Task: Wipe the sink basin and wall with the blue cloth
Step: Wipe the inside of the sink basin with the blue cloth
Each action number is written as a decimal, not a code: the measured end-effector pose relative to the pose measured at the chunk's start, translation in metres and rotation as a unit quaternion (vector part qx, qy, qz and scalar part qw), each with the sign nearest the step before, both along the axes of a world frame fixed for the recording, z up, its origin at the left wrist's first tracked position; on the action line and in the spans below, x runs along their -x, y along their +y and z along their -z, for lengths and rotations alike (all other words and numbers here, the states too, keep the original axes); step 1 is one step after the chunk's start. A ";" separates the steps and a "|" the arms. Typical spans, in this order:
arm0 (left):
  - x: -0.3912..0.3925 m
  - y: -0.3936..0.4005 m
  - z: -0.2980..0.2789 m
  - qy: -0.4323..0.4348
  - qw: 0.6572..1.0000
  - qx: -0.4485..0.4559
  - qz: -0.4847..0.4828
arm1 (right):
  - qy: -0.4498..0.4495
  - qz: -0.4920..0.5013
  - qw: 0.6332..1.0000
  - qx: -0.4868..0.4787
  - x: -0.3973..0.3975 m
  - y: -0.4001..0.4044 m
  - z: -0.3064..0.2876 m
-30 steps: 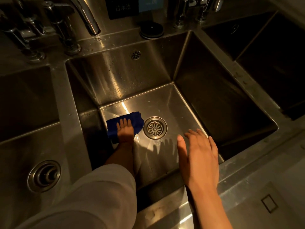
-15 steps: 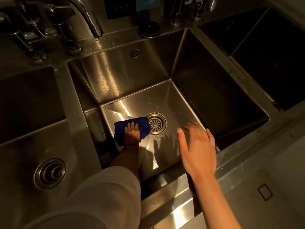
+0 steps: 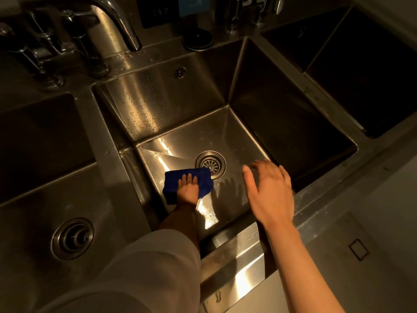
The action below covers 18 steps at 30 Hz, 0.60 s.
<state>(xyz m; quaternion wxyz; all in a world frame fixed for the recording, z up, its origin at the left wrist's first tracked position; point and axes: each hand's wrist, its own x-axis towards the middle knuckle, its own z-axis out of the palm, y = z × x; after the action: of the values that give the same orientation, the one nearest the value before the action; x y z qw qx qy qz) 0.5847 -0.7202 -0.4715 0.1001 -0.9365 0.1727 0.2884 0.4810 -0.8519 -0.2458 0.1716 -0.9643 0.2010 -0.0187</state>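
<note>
A folded blue cloth [image 3: 173,184] lies flat on the floor of the middle steel sink basin [image 3: 237,136], just left of the round drain [image 3: 210,164] and touching its rim. My left hand [image 3: 188,188] presses down on the cloth with fingers spread. My right hand [image 3: 269,190] hovers open above the basin's near right part, holding nothing. The basin's back wall [image 3: 158,105] is speckled with water drops.
A curved tap [image 3: 117,21] and valve handles stand behind the basin at the upper left. Another basin with a drain [image 3: 72,238] lies to the left, and dark basins [image 3: 372,71] to the right. A black round stopper [image 3: 197,39] sits on the back ledge.
My left hand has slid the cloth rightward across the basin floor, toward the drain and slightly nearer me. My right hand stays hovering over the near right side.
</note>
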 end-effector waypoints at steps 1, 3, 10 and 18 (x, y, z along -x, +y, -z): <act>0.001 -0.001 -0.001 -0.001 1.000 0.003 0.001 | 0.000 0.000 1.000 -0.002 0.000 0.000 0.000; 0.003 -0.001 -0.003 0.000 1.000 0.009 0.006 | -0.001 0.001 1.000 -0.005 -0.001 0.000 0.000; 0.008 -0.003 -0.008 0.020 0.998 0.010 0.061 | -0.004 0.007 1.000 -0.003 -0.001 -0.001 0.001; 0.015 -0.006 -0.003 0.064 0.986 -0.008 0.154 | -0.027 0.013 0.999 -0.013 0.000 -0.002 0.001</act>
<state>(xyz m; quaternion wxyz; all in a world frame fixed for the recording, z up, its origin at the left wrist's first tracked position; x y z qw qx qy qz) 0.5702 -0.7258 -0.4688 0.1394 -0.8773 0.3190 0.3303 0.4813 -0.8536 -0.2467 0.1887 -0.9585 0.2090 -0.0441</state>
